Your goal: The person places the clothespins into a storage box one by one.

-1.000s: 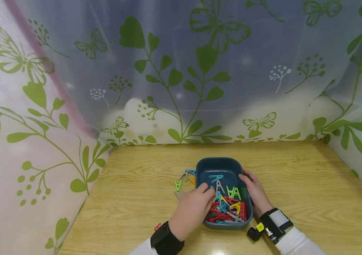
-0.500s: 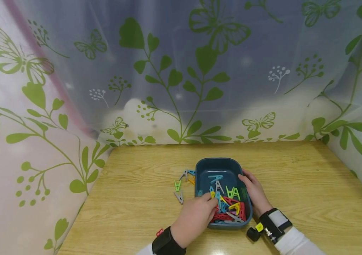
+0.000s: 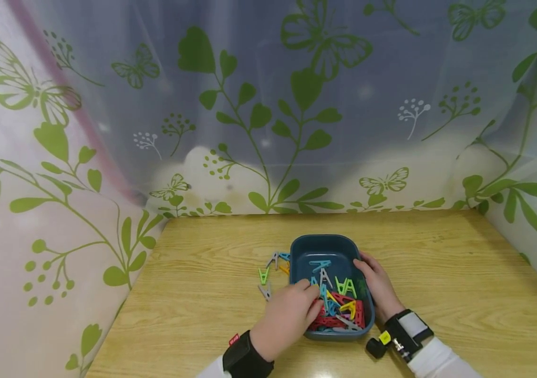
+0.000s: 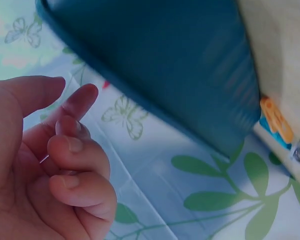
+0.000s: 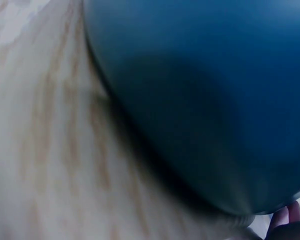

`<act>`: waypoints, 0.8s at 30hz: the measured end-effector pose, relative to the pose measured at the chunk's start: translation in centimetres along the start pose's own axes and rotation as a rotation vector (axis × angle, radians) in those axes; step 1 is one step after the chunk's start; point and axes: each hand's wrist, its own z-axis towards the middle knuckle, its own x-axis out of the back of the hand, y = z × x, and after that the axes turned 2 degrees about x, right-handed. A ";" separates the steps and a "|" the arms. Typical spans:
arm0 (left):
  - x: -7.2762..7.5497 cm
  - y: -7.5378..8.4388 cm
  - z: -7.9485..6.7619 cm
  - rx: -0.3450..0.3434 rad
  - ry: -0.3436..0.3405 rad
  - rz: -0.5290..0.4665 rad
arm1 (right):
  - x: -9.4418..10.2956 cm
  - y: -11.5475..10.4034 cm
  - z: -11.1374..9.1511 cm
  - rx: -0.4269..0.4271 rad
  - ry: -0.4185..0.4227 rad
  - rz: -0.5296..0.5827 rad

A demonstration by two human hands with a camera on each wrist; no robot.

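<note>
A dark blue plastic bin (image 3: 324, 243) stands on the table, its near half heaped with red, teal, yellow, green and grey clothespins (image 3: 330, 321). Over its left rim reaches my left hand (image 3: 285, 315), fingertips above the heap. In the left wrist view the thumb and index finger of that hand (image 4: 55, 150) stand a little apart with nothing seen between them; the other fingers are loosely curled beside the bin wall (image 4: 155, 60). My right hand (image 3: 382, 286) grips the bin's right side, thumb over the rim. The right wrist view is mostly filled by the bin's outer wall (image 5: 190, 100).
Left of the bin lie several loose clothespins on the wooden table (image 3: 212, 262), among them a green one (image 3: 263, 275) and a grey one (image 3: 265, 291). A patterned curtain (image 3: 268, 131) hangs along the back and both sides.
My left hand dipped toward the near heap, then rose slightly up and left. A red bit at its fingertips one second ago no longer shows there. My right hand and the bin stay put.
</note>
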 end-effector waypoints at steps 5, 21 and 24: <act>1.0 -1.2 0.3 0.060 0.085 0.010 | -0.1 -0.2 -0.1 0.005 0.000 -0.015; 1.0 -8.0 0.5 0.344 0.080 -0.001 | -0.1 0.0 -0.1 0.001 -0.006 -0.011; 0.2 -9.0 0.2 0.359 0.049 0.007 | -0.1 -0.1 -0.2 -0.004 -0.004 -0.016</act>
